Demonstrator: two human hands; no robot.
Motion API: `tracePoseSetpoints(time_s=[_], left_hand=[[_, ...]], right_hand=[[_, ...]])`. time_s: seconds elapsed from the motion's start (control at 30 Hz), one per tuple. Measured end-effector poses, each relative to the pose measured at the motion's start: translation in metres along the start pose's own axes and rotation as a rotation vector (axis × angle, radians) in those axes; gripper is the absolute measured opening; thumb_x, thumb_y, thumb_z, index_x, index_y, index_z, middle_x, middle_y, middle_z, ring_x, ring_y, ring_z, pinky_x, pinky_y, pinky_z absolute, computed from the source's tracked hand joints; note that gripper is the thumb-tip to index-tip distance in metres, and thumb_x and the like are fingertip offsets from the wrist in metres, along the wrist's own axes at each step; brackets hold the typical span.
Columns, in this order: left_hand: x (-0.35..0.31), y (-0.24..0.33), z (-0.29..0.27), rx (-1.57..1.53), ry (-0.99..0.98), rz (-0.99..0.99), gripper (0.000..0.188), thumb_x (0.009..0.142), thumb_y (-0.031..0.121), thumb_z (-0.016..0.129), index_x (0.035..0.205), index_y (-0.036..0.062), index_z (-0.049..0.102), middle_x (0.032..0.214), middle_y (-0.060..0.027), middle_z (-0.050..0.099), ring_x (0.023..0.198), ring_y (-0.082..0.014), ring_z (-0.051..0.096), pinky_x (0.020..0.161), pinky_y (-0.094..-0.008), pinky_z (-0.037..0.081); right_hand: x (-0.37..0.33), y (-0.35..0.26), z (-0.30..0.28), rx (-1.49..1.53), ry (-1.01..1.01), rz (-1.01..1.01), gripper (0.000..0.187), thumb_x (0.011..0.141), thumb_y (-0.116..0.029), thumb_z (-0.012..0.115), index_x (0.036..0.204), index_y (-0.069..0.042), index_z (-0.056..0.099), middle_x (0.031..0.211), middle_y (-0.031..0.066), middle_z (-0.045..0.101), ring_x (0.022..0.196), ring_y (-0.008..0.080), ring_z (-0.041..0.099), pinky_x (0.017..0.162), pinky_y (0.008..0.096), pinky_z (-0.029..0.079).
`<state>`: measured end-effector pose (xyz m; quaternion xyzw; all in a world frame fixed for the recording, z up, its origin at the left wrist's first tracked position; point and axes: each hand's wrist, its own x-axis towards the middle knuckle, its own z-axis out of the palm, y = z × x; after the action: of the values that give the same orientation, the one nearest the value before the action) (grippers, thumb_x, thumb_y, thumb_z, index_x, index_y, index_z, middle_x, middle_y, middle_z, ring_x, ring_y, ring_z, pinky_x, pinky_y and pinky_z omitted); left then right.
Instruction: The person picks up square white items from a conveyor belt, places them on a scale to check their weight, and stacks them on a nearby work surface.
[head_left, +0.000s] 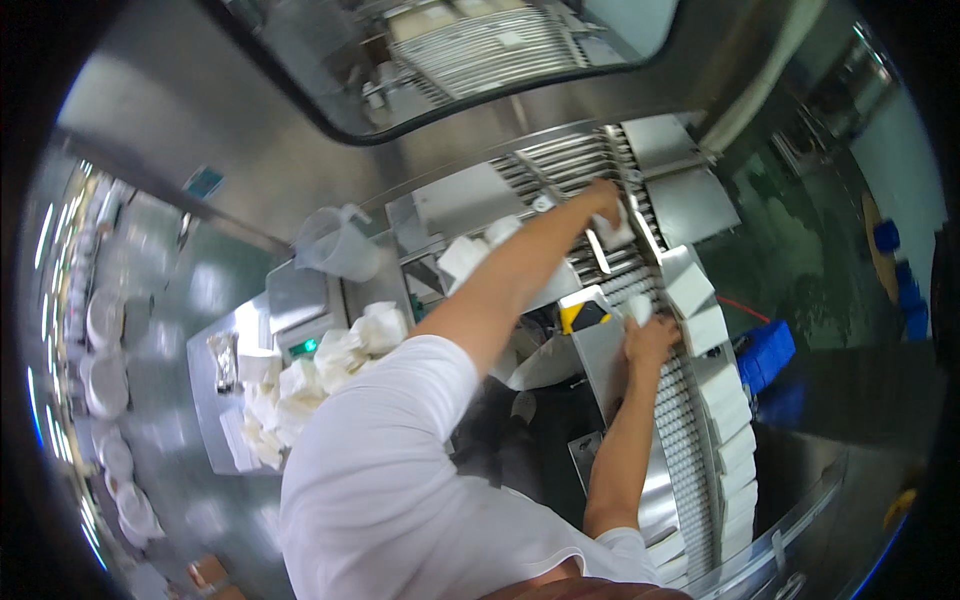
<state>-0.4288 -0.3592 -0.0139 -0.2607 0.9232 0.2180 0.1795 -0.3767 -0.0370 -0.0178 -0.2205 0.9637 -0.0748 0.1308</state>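
My left hand [604, 203] reaches far over the roller conveyor [567, 160]. Its fingers are bent onto a white block-shaped pack [617, 234], somewhat blurred. Nearer to me, my right hand [650, 340] is closed at the side of another small white pack [638, 308], above the conveyor's lower stretch [682, 420]. Beside the right hand, two larger white packs [690, 290] lie on the conveyor's right edge. Below them a long row of white packs [735, 450] stands along that side. What the packs contain cannot be made out.
At my left, a clear tub [222, 440] holds a heap of white packs [300, 385] by a green-lit display [303, 347]. A clear plastic jug [335, 245] stands behind. A steel machine housing [400, 160] with a window rises ahead. A blue bundle [765, 355] is at the right.
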Motion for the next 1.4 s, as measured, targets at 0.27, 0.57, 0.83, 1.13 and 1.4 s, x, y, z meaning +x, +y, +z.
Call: tracePoseSetpoints(time_s=[0.27, 0.57, 0.83, 1.13, 1.4], left_hand=[[-0.106, 0.04, 0.014, -0.393, 0.246, 0.358, 0.071, 0.058, 0.032, 0.087, 0.12, 0.0039, 0.067, 0.112, -0.02, 0.067, 0.102, -0.0348, 0.066, 0.087, -0.0393, 0.054], [-0.441, -0.124, -0.082, -1.121, 0.454, 0.071, 0.042, 0.071, 0.016, 0.088, 0.106, 0.0036, 0.068, 0.095, -0.0045, 0.07, 0.09, -0.0117, 0.065, 0.081, -0.028, 0.052], [-0.772, -0.195, 0.062, -1.266, 1.014, -0.597, 0.05, 0.078, 0.007, 0.082, 0.122, -0.0036, 0.061, 0.106, -0.01, 0.07, 0.096, -0.0169, 0.069, 0.086, -0.0298, 0.057], [-0.769, -0.221, 0.209, -0.967, 1.059, -0.972, 0.059, 0.078, 0.033, 0.085, 0.121, -0.0009, 0.064, 0.104, -0.0097, 0.068, 0.096, -0.0199, 0.063, 0.087, -0.0352, 0.05], [-0.765, -0.194, 0.162, -0.4, 0.85, -0.975, 0.06, 0.083, 0.026, 0.083, 0.128, -0.004, 0.056, 0.126, -0.0217, 0.056, 0.111, -0.0311, 0.06, 0.097, -0.0411, 0.049]], right_hand=[[-0.02, 0.071, -0.006, 0.358, 0.038, 0.02, 0.059, 0.076, -0.032, 0.082, 0.115, 0.003, 0.054, 0.111, 0.0285, 0.064, 0.104, 0.0476, 0.061, 0.091, 0.0484, 0.049], [-0.128, -0.067, -0.122, 0.927, -0.07, -0.44, 0.053, 0.078, -0.013, 0.077, 0.123, 0.003, 0.054, 0.115, 0.0164, 0.061, 0.101, 0.0262, 0.062, 0.093, 0.0371, 0.048], [-0.282, -0.232, -0.058, 0.871, -0.891, -1.047, 0.054, 0.081, -0.017, 0.08, 0.125, -0.001, 0.053, 0.115, 0.015, 0.063, 0.107, 0.025, 0.062, 0.095, 0.035, 0.048], [-0.401, -0.308, 0.057, 0.13, -0.294, -1.302, 0.06, 0.079, -0.036, 0.074, 0.124, -0.001, 0.055, 0.118, 0.0214, 0.058, 0.116, 0.0372, 0.056, 0.081, 0.0459, 0.058], [-0.365, -0.258, -0.025, 0.399, -0.266, -1.239, 0.069, 0.074, -0.048, 0.076, 0.121, -0.002, 0.056, 0.12, 0.0195, 0.056, 0.113, 0.0358, 0.055, 0.08, 0.0438, 0.057]])
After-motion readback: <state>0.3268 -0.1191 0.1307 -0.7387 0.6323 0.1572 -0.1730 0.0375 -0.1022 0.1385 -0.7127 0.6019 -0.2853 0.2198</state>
